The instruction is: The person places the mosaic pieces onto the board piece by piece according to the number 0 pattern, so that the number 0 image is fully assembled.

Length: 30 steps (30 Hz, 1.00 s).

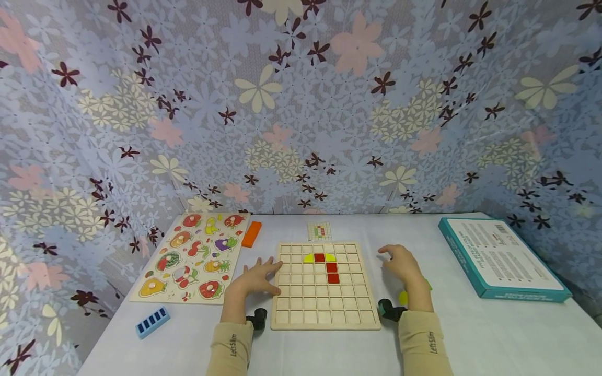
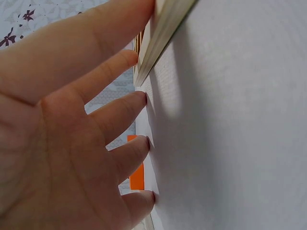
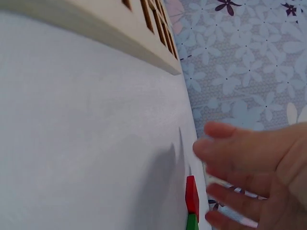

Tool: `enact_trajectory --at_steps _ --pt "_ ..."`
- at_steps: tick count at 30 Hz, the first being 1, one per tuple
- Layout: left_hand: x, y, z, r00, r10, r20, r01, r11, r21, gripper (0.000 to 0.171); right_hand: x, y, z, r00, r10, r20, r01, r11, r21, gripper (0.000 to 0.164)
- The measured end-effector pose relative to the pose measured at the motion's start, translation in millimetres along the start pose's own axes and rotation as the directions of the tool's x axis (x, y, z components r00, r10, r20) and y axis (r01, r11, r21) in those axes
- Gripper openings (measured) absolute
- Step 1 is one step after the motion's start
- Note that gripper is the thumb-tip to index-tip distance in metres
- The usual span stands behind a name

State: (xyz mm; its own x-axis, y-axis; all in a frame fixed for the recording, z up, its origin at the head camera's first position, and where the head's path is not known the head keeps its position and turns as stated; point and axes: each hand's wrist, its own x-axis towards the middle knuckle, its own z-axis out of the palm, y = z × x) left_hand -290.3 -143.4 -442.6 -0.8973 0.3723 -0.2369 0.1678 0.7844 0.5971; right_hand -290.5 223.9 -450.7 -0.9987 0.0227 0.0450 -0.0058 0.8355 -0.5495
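Left hand: the bare left hand (image 1: 254,279) is spread, its fingers apart and clasping nothing; thumb and forefinger touch the near-side edge of the board while other fingertips rest on the cloth, which probably steadies it.
Right hand: the bare right hand (image 1: 402,262) hangs to the right of the board, fingers loosely bent, thumb and forefinger not pinching anything that shows; its place between board and loose pieces seems to suit reaching either.
Grid board: the pale wooden square board with raised grid lines (image 1: 308,303) lies flat between the hands, centred before the person, likely so both can reach every cell.
Placed pieces: three red square tiles (image 1: 332,268) and two yellow rounded tiles (image 1: 309,258) sit in the board's upper cells; the ridges presumably stop them sliding.
Loose pieces: a red flat piece (image 3: 192,194) and a green flat piece (image 3: 192,223) lie beside the right hand, apparently for easy reach.
Pattern card: a small gridded card with coloured squares (image 1: 320,231) lies just beyond the board, where it can be seen unobstructed.
Outer left: a fruit-picture puzzle board (image 1: 169,297), an orange rectangular block (image 1: 251,234) and a light-blue slotted block (image 1: 152,322) stand aside.
Outer right: a teal-and-white flat box (image 1: 503,256) lies well apart, leaving elbow room.
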Motion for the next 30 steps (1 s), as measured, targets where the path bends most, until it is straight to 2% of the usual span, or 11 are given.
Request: enact_trajectory --at_steps 6,10,21,30 --pt "-0.4 0.1 0.1 1.0 -0.003 -0.003 0.003 1.0 0.006 0.074 -3.2 -3.8 -2.3 0.985 0.148 0.086 -0.142 0.987 -0.074 0.039" --pt "-0.8 0.3 0.2 1.0 -0.004 -0.002 0.004 1.0 0.006 0.074 -4.6 -6.6 -3.2 0.988 0.131 0.083 -0.123 0.988 -0.098 0.034" --pt "-0.9 1.5 0.9 1.0 0.007 -0.002 -0.007 1.0 0.008 0.074 -5.2 -7.6 -4.6 0.998 0.034 0.061 -0.032 0.999 -0.032 0.032" --pt "-2.1 1.8 -0.4 1.0 0.01 -0.001 -0.01 1.0 0.016 0.074 -4.0 -11.3 -3.4 0.991 0.074 0.111 -0.08 0.996 0.045 0.046"
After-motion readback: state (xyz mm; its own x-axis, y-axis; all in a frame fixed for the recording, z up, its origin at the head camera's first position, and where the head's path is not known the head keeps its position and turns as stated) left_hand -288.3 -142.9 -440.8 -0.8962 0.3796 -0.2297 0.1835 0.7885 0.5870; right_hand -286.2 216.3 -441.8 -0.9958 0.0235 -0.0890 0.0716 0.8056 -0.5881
